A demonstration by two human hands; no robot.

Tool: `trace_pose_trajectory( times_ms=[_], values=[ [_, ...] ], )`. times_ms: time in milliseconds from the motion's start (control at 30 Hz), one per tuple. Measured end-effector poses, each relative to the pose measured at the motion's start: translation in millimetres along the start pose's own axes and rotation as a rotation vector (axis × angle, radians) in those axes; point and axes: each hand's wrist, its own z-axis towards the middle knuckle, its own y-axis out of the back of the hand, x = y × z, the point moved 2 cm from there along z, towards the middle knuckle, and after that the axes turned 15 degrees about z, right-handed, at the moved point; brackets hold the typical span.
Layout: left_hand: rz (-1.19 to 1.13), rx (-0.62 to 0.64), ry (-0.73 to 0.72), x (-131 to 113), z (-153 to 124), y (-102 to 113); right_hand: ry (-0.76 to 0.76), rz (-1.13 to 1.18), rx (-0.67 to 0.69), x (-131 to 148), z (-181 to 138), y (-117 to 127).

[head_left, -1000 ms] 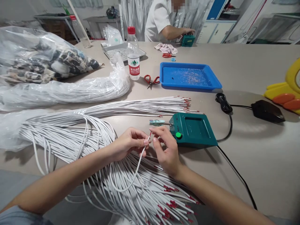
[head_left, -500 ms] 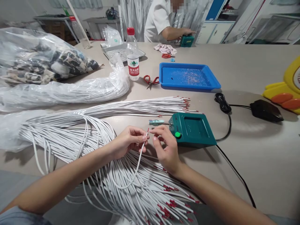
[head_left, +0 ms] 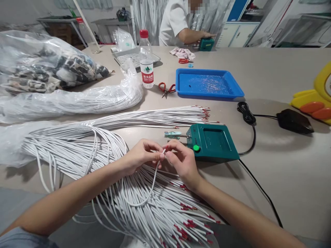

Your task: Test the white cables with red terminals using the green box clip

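Observation:
Between thumb and fingers, my left hand (head_left: 144,156) pinches one white cable (head_left: 154,179) close to its red-tipped end. Opposite it, my right hand (head_left: 182,162) has its thumb and forefinger closed on that red tip; the fingertips of both hands nearly meet. The cable loops down into a large bundle of white cables (head_left: 111,165) with red ends, lying below my arms. Just right of my right hand is a green machine (head_left: 217,143) with a green button and a pale metal clamp-like head (head_left: 173,134) pointing left.
Behind the hands lie more white cables (head_left: 144,117) and a bagged bundle (head_left: 90,100). A water bottle (head_left: 147,69), red-handled snips (head_left: 167,89) and a blue tray (head_left: 209,93) stand farther back. A black pedal-like box (head_left: 294,120) is at right; a person (head_left: 176,24) works across the table.
My right hand has moved slightly left, closing its thumb and forefinger on the cable's red tip. The cable end has tilted to the right.

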Motion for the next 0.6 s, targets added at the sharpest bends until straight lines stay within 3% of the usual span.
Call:
trace_pose_trajectory(
  times_ms=[167,300,367,400,467,533,600],
  values=[
    [-0.015,0.016,-0.016,0,0,1,0.144,-0.208,-0.017,0,0,2],
    [-0.028,0.126,-0.073,0,-1,-2,0.331,-0.471,0.094,9,-2,2],
    [0.026,0.147,-0.122,-1,-3,-4,0.353,-0.501,0.115,15,-3,1],
    [0.109,0.106,-0.169,-2,-4,-3,0.315,-0.472,0.099,17,-3,1],
    [0.390,-0.089,-0.339,-5,-7,0,0.109,-0.283,0.059,18,-2,1],
    [0.704,-0.304,-0.569,-9,-12,4,-0.250,0.080,0.081,14,-2,-2],
    [0.881,-0.381,-0.757,-11,-16,6,-0.615,0.488,0.189,10,-4,-7]
  ],
)
